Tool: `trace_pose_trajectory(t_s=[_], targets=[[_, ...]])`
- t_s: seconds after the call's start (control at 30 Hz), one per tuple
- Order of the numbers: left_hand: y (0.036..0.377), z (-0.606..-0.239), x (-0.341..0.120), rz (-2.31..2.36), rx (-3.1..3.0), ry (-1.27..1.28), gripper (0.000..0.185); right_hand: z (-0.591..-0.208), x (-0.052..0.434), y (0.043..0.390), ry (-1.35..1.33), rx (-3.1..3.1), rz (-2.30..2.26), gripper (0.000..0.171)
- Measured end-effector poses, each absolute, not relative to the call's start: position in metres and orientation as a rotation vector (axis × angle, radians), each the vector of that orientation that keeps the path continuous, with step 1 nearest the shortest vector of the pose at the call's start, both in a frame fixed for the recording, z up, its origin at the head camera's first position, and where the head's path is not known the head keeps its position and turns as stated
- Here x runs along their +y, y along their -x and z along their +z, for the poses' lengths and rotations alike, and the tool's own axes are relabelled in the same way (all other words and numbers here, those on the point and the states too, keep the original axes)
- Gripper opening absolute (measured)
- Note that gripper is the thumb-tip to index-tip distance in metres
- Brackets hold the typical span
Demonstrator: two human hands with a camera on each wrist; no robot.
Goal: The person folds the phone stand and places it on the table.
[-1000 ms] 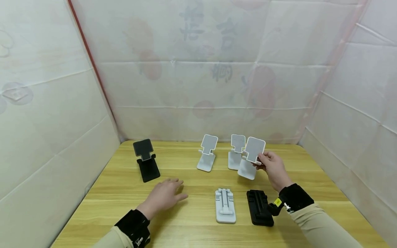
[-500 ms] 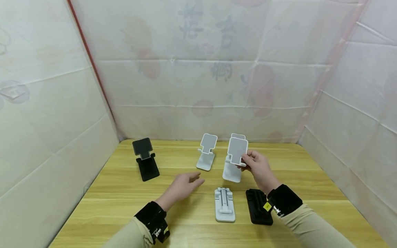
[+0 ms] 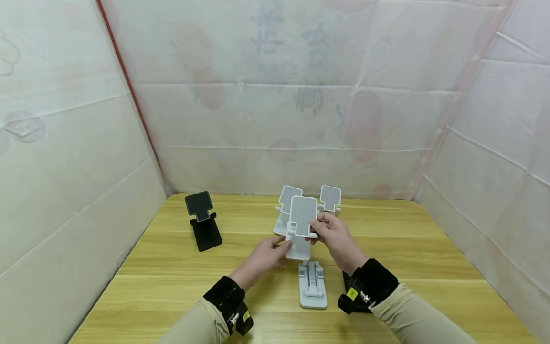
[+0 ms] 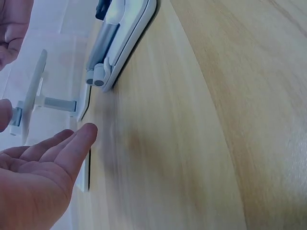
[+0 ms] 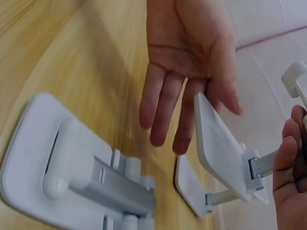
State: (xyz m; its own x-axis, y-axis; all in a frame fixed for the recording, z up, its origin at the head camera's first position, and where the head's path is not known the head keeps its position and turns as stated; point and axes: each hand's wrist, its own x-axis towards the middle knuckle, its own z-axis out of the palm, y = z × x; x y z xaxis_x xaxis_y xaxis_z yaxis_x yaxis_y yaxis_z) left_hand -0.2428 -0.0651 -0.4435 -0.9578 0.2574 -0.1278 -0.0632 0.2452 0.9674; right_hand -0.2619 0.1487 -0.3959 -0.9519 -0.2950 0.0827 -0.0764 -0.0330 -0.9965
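While the right hand (image 3: 339,236) pinches the unfolded white plastic phone stand (image 3: 302,224) by the edge of its grey-faced backplate, it has carried it left from the far right of the bench (image 3: 172,267) to the middle, just above the folded white phone stand (image 3: 312,285) lying flat near the front. The held stand is off the wood, upright, base hanging toward the left hand (image 3: 268,253).

Big change: the left hand was resting flat on the bench a second ago, well left of everything. Now it's come up and over, fingers spread and relaxed, palm open, fingertips right at the base plate. From the wrist views I can't quite tell if it's touching or just short of it. So I'd guess a two-handed move on this stand is about to happen, maybe folding it, but that's my read only.

Other differences: the folded black stand (image 3: 345,279) near the right is now mostly hidden behind the right wrist. The black upright stand (image 3: 202,222) at far left and the two white upright stands (image 3: 330,198) at the back haven't budged.
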Motion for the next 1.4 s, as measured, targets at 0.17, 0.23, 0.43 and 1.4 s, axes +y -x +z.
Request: trace_pose_trajectory(t_s=[0.17,0.23,0.43,1.4], targets=[[0.2429,-0.4456,-0.0639,1.851,2.18,-0.176,0.061,-0.3949,0.1417,0.2582,0.418,2.035,-2.136,0.017],[0.2423,-0.4451,-0.0628,1.868,2.161,-0.17,0.057,-0.3946,0.1396,0.2565,0.422,2.023,-2.141,0.016],[0.2402,-0.4429,-0.0603,1.992,2.023,-0.143,0.05,-0.3956,0.1377,0.2543,0.437,2.001,-2.141,0.019],[0.2377,-0.4452,-0.0691,2.083,2.038,-0.029,0.035,-0.3931,0.1403,0.2553,0.414,2.182,-1.959,0.031]])
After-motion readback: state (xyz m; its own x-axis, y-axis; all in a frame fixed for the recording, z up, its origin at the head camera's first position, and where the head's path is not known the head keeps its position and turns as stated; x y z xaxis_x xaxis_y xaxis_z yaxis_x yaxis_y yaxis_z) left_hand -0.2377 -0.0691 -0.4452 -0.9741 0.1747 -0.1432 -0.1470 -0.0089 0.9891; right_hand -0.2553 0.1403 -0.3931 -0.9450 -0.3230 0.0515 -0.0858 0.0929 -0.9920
